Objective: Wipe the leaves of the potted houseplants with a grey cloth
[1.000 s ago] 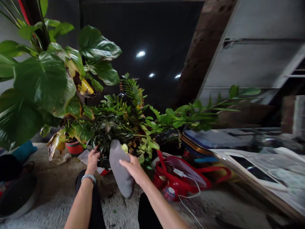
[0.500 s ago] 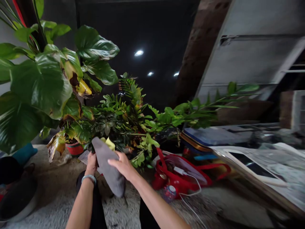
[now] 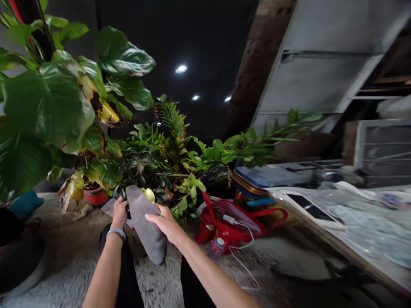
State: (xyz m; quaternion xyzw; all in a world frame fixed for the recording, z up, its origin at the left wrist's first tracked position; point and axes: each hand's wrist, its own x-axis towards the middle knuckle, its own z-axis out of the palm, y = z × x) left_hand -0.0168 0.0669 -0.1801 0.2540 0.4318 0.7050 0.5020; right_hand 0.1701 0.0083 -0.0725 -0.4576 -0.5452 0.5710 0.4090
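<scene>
A long grey, soft-looking piece [image 3: 144, 229], rounded at its lower end and shaped like a slipper or a sole, slants between my two hands. My right hand [image 3: 165, 222] grips its right side, thumb on top and fingers behind. My left hand [image 3: 119, 212], with a pale bracelet on the wrist, is closed at its upper left edge; the fingertips are partly hidden. Something yellow [image 3: 149, 195] shows behind the grey piece, above my right fingers. Beside my left hand is a white printed paper [image 3: 109, 207], partly covered by the hand.
Potted plants [image 3: 160, 158] stand in front, with a big-leaved one [image 3: 48, 107] at the left. On the right are a red bag [image 3: 224, 239] with a white cable [image 3: 239, 261], a small bottle [image 3: 217, 247] and a table [image 3: 289, 214] bearing a white tablet-like device [image 3: 313, 208]. A dark basin [image 3: 22, 265] sits lower left.
The whole view has shifted, so the plants, bag and table appear farther left. Both hands keep their places on the grey piece, which has barely moved in the picture.
</scene>
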